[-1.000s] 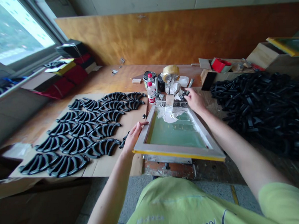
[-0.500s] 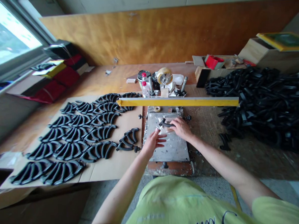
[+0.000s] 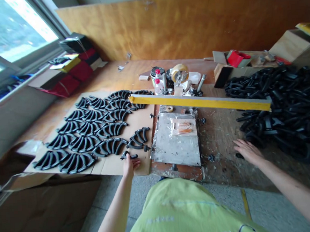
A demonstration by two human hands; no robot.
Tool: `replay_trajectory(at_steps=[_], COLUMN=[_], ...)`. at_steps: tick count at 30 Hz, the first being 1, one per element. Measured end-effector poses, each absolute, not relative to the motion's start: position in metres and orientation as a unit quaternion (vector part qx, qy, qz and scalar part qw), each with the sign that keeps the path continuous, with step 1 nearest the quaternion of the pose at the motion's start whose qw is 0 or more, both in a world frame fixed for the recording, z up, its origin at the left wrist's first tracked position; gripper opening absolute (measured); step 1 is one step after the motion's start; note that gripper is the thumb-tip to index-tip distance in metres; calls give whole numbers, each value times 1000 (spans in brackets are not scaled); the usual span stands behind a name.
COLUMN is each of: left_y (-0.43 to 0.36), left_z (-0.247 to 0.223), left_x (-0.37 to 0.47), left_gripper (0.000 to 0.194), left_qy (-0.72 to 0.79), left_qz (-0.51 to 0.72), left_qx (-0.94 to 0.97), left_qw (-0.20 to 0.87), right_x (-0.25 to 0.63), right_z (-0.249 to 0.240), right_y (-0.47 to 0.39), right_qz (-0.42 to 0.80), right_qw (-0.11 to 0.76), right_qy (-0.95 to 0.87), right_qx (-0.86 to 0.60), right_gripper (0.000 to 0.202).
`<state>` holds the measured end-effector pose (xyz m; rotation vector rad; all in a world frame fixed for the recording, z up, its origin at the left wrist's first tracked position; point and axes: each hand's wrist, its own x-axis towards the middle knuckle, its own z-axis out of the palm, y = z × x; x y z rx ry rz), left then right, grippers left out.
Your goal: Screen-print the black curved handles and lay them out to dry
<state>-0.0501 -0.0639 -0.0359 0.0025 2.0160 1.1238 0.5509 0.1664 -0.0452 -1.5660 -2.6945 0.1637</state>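
My left hand (image 3: 131, 165) is closed on a black curved handle-like part (image 3: 132, 156) just over the cardboard sheet (image 3: 134, 122). Rows of similar black curved parts (image 3: 84, 143), laid in fan shapes, cover much of that sheet. Over the bare wood at the right, my right hand (image 3: 248, 152) has its fingers stretched out. A small black part (image 3: 239, 155) shows beneath it, mostly covered by the hand. The large heap of black parts (image 3: 286, 111) lies just beyond those fingers. Between my hands sits a grey metal plate (image 3: 169, 143) with a taped pad (image 3: 184, 127) on it.
A yellow-and-grey bar (image 3: 201, 103) spans above the plate's far end. Behind it stand bottles with red caps (image 3: 157, 81) and a tape roll (image 3: 179, 73). An open carton (image 3: 237, 60) is at the back right, red boxes (image 3: 66, 81) at the left.
My left hand has moved left from the plate to the cardboard and now holds the black curved part that my right hand had. My right hand has moved right, towards the heap.
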Motion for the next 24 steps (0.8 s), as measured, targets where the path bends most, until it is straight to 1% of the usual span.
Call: replay_trajectory(at_steps=[2,4,6,9,12,14,16,18,21,24], left_y=[-62,-58,-53,-34,9,44,75,97,107,92], left_z=[-42,-43,-35,-6,47,90,132,164,184,174], left_x=[-56,-62,-68,-72,-59,-39,-15,7,28,30], left_gripper=[55,55,55,52,51,53,52,50,53,58], left_qy=[810,822,833,835,778,703,618,561,544,559], left_qz=[421,388,353,340,425,516,598,640,648,644], left_qx=[7,23,46,100,241,318,356,366,373,375], left_qw=[409,416,423,422,395,373,367,375,381,363], right_x=[578,573,537,446,351,304,272,254,245,260], right_z=[-58,-61,-54,-32,-10,-2,1,2,3,9], right_y=[171,176,180,182,184,186,189,189,187,189], right_qz=[95,121,127,128,130,131,135,133,116,136], right_qw=[-13,-7,28,111,174,187,190,178,152,155], right_qy=[-869,-875,-873,-869,-895,-911,-919,-922,-927,-925], right_qx=[-485,-468,-469,-465,-390,-344,-319,-317,-324,-319], right_gripper=[35,34,29,26,23,20,20,21,22,21])
